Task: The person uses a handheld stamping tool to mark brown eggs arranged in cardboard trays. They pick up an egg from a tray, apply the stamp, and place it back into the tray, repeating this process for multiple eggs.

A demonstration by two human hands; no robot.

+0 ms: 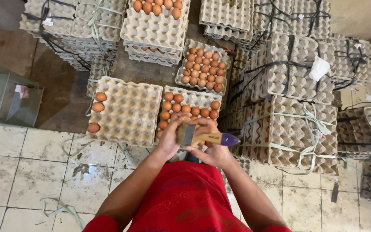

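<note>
My right hand (209, 148) grips a paintbrush (207, 137) with a wooden handle, a purple end and pale bristles. The brush lies sideways, bristles to the left. My left hand (172, 135) is closed around something at the bristles; an egg may be in it but I cannot see it. Both hands hover over the near edge of a cardboard tray (202, 98) partly filled with brown eggs (177, 107). To its left sits another tray (129, 111) with three eggs along its left edge.
A fuller tray of eggs (203, 66) lies beyond. Tied stacks of empty cardboard trays (297, 124) fill the right and back. A glass cabinet (5, 96) stands at left. Loose straps (61, 210) lie on the tiled floor.
</note>
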